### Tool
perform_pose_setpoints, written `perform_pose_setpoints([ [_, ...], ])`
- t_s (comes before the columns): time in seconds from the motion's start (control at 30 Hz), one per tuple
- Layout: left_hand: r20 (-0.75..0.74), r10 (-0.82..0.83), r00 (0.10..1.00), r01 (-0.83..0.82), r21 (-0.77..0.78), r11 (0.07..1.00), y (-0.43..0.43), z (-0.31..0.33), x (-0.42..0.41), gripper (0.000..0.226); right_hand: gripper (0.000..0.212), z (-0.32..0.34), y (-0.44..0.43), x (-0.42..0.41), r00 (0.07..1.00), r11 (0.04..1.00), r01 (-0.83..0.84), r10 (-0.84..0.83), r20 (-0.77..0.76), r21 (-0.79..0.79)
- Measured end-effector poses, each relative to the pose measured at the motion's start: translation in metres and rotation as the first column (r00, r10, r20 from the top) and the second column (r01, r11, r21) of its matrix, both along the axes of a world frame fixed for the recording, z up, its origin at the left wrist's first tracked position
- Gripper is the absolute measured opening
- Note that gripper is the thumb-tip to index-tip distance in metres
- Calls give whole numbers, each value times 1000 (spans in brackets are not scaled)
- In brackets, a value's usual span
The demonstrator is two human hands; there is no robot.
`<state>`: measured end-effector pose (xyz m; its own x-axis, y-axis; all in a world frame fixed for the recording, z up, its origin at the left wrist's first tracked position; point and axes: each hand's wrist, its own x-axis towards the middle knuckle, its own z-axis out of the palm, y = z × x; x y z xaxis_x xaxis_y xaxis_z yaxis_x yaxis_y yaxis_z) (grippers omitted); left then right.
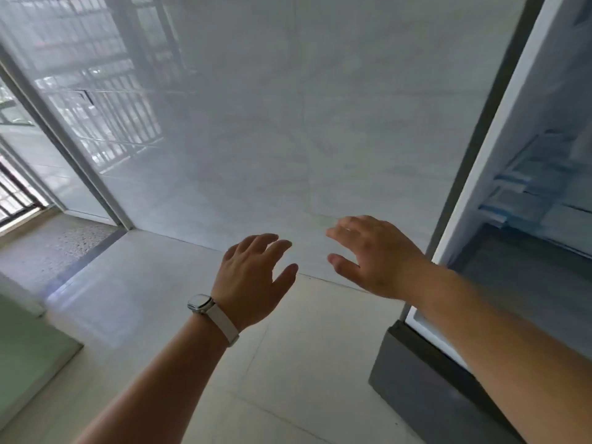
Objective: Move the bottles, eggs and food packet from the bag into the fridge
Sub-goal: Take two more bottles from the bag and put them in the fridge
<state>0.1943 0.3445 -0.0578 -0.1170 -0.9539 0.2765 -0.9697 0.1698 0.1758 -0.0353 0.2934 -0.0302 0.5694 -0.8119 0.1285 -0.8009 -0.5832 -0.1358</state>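
while both of your hands are out in front of you with nothing in them, you look to be between carries rather than in the middle of one: your left hand [253, 277], the one with the pale watch [200, 303] on its wrist, has its fingers spread and loose, and your right hand [374, 257] is likewise spread, thumb apart from the fingers, gripping nothing. they hang near each other above the light floor [288, 363], in front of the bare pale wall [288, 123]. the fridge [509, 145] stands open at your right edge, just beside your right forearm, and its clear blue-tinted shelves [525, 193] show through, blurred; i can't make out any bottle, egg or packet on them, so how much has gone in is not something these views settle. the bag is out of sight, and so are the bottles, the eggs and the food packet. my reading is that you're heading to the bag for a pick. the next move calls for finding the bag first, since it isn't ahead of you here, then reaching in with one hand while the other steadies the opening, and taking the eggs with a gentle, level hold. a railed window [96, 107] fills the far left.
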Motion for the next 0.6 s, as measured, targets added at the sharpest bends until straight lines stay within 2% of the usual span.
perform_pose_setpoints([
  [0.37, -24, 205, 979, -206, -60, 977, 57, -14, 203, 53, 66, -7, 12, 217, 977, 977, -211, 211, -32, 15],
  [0.6, -45, 405, 913, -407, -68, 911, 121, -25, 316, 52, 61, -16, 34, 352, 908, 908, -418, 419, -19, 11],
])
